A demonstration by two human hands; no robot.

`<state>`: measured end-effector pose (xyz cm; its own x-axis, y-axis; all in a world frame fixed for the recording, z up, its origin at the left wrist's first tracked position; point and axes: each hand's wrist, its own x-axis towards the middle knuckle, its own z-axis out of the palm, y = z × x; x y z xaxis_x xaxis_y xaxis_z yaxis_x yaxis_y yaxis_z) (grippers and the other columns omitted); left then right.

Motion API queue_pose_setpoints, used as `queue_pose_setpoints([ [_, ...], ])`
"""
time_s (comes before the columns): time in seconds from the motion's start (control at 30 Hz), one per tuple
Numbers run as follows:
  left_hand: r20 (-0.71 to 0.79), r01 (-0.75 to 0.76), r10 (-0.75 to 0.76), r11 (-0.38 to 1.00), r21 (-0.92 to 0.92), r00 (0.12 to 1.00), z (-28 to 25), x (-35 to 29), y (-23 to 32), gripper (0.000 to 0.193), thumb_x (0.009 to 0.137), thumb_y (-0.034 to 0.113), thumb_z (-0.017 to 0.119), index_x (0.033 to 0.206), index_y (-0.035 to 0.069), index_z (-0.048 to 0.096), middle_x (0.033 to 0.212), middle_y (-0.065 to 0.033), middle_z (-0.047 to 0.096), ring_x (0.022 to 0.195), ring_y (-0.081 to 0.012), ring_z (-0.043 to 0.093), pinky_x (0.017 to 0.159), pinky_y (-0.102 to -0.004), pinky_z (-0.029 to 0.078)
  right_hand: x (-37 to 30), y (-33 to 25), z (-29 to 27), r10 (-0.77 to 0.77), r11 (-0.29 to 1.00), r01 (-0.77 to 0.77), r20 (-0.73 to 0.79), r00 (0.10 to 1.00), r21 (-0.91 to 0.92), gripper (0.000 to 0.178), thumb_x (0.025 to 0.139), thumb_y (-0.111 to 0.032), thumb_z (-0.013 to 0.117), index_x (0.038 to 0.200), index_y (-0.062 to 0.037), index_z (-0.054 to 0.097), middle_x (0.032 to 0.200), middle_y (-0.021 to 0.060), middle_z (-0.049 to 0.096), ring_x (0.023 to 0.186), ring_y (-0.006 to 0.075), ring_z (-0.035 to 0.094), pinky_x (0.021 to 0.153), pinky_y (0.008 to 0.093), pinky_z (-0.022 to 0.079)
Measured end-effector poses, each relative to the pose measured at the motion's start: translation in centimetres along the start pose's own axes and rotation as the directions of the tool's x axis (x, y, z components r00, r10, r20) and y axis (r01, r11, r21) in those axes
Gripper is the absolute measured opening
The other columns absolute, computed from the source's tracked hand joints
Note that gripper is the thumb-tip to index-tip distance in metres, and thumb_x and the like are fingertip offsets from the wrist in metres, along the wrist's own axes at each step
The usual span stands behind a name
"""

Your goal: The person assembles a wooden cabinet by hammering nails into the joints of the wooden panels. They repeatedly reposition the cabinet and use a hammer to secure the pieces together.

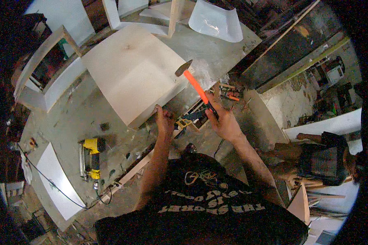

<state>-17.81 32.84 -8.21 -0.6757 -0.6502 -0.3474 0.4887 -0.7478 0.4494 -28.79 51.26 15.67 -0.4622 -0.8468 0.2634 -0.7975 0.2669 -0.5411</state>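
Observation:
My right hand (226,124) is wrapped round the dark grip of a hammer (196,86) with a bright orange handle. The hammer's metal head is raised over the right corner of a pale wooden box (131,69), which has a flat board on top. Curled closed, my left hand (164,121) rests against the box's near side, with its fingertips at the lower edge; what it holds, if anything, is hidden. On the worktable left of my arm lies a yellow and black nail gun (92,159), with an air hose attached.
A dusty worktable (74,118) carries the box. White-faced wooden frames (49,69) stand at the left and back. A curved white sheet (216,20) lies at the far edge, another white panel (59,179) at the near left. Hand tools (188,121) sit between my hands.

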Motion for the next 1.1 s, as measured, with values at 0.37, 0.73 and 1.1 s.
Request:
queue_pose_setpoints([
  [0.37, -0.175, -0.181, 0.207, 0.972, 0.15, 0.963, 0.4, 0.4, -0.7, 0.033, 0.098, 0.044, 0.064, 0.086, 0.018, 0.047, 0.072, 0.0031, 0.042, 0.068, -0.0122, 0.041, 0.064, -0.0358, 0.04, 0.8, 0.8, -0.9, 0.228, 0.973, -0.209, 0.276, 0.934, -0.097, 0.063, 0.098, -0.015, 0.058, 0.155, -0.0185, 0.031, 0.126, 0.0234, 0.063, 0.101, 0.0404, 0.068, 0.083, 0.0468, 0.057],
  [0.73, -0.282, -0.206, 0.235, 0.97, 0.129, 0.93, 0.1, 2.2, -2.1, 0.038, 0.096, 0.049, 0.065, 0.087, 0.017, 0.045, 0.072, 0.0043, 0.043, 0.062, -0.0126, 0.039, 0.062, -0.0342, 0.039, 1.4, 0.9, -1.1, -0.181, 0.97, 0.187, 0.053, 0.982, -0.156, 0.061, 0.098, -0.016, 0.058, 0.154, -0.0165, 0.033, 0.132, 0.0228, 0.06, 0.103, 0.0429, 0.067, 0.082, 0.0457, 0.056],
  [1.1, -0.289, -0.149, 0.168, 0.985, 0.088, 0.942, 0.6, 1.4, -1.1, 0.045, 0.097, 0.05, 0.061, 0.104, 0.011, 0.04, 0.077, -0.0001, 0.046, 0.063, -0.0126, 0.041, 0.06, -0.0325, 0.041, 1.5, 1.1, -0.4, 0.038, 0.993, -0.02, 0.143, 0.989, -0.12, 0.064, 0.098, -0.014, 0.058, 0.156, -0.0172, 0.029, 0.131, 0.0243, 0.06, 0.081, 0.0423, 0.07, 0.075, 0.0441, 0.056],
])
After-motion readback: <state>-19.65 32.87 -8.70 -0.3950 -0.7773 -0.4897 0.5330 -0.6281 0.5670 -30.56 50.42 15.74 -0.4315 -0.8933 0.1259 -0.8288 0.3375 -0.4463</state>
